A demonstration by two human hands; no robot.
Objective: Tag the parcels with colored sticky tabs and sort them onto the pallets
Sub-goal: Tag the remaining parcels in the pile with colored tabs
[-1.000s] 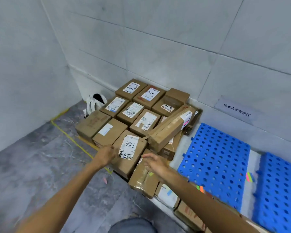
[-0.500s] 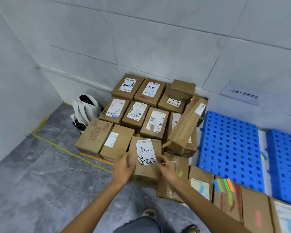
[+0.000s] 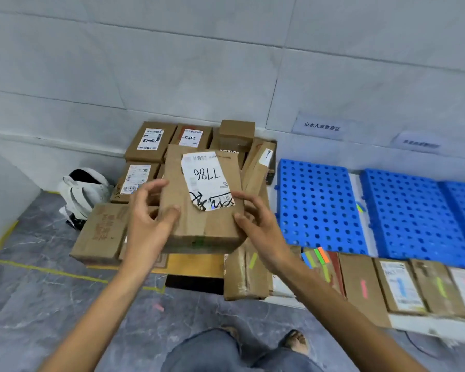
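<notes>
A brown cardboard parcel with a white label reading 7786 is lifted above the stack of parcels. My left hand holds its left side, thumb on top. Its right side is gripped by my right hand, thumb on the top face. A strip of colored sticky tabs lies on a parcel at the lower right. Two blue perforated pallets lie side by side along the wall on the right.
A row of tagged parcels lines the floor in front of the blue pallets. A white bag sits in the left corner. Yellow tape marks the grey floor. Paper signs hang on the tiled wall.
Both hands reached the 7786 parcel, took hold of its sides and lifted it off the stack toward me. A wooden pallet surface now shows beneath it.
</notes>
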